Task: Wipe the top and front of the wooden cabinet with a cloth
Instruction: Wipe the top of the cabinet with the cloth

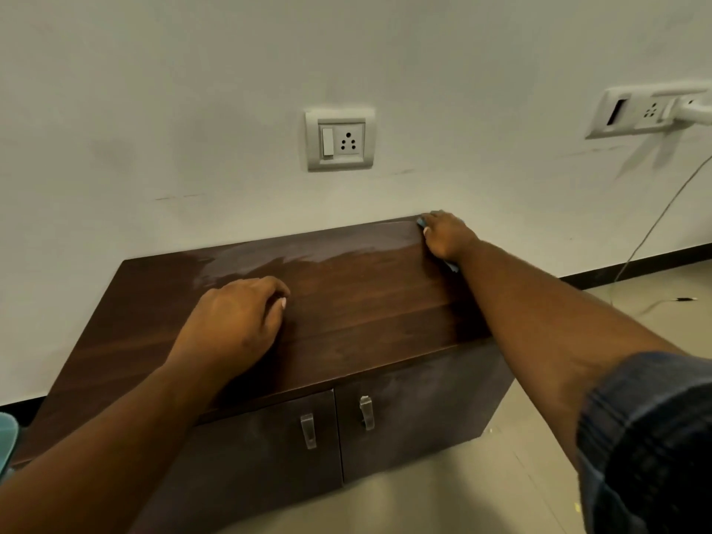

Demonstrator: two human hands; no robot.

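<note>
A low dark wooden cabinet (pixel 346 302) stands against the white wall, with two front doors and metal handles (pixel 308 431). My right hand (pixel 447 235) presses a blue cloth (pixel 421 222) onto the far right corner of the top; only the cloth's edges show under the fingers. A pale damp streak runs along the back of the top to the left of that hand. My left hand (pixel 239 321) rests on the middle of the top, fingers curled under, holding nothing.
A wall socket (pixel 340 139) sits above the cabinet. A second socket plate (pixel 639 111) with a plug is at the right, its thin cable (pixel 651 233) trailing down to the tiled floor. A teal object (pixel 7 437) shows at the left edge.
</note>
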